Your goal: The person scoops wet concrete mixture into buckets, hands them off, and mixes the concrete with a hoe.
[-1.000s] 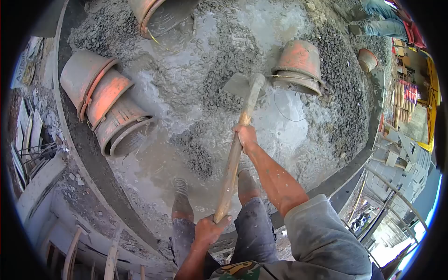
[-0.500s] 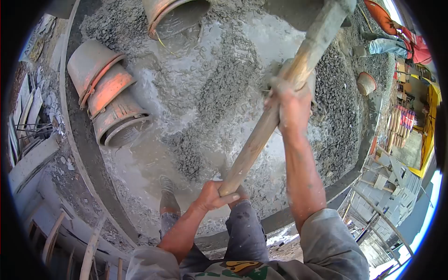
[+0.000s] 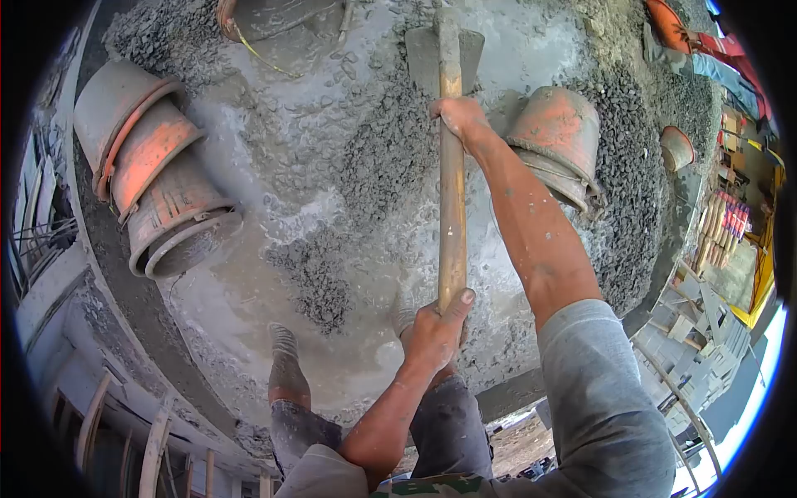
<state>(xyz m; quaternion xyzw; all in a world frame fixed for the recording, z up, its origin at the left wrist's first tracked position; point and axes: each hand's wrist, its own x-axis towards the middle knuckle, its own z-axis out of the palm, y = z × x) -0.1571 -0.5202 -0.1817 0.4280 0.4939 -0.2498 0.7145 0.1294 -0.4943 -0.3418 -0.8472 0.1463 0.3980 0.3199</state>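
Observation:
Both of my hands grip the wooden handle of a hoe [image 3: 452, 224], which points away from me almost straight. My left hand [image 3: 436, 334] is closed round the handle's near end, thumb along it. Farther up, my right hand [image 3: 462, 120] wraps the handle just below the metal blade [image 3: 422, 60]. The blade is over or against the wet grey mix [image 3: 390, 149] at the top; I cannot tell whether it touches. Right of the handle lie orange, cement-smeared buckets [image 3: 558, 124], tipped over near my right forearm.
Several nested buckets [image 3: 170, 207] lie on the left by the low wall [image 3: 124, 307]. Another bucket [image 3: 282, 18] is at the top. Dark gravel [image 3: 627, 183] is heaped on the right, near a small bucket [image 3: 677, 148]. A person in red [image 3: 730, 54] is at the upper right.
The hoe has swung from a diagonal, raised to the upper right, to nearly straight ahead, its blade now showing. My left hand has shifted right; the right one, left and up. Buckets at right are uncovered.

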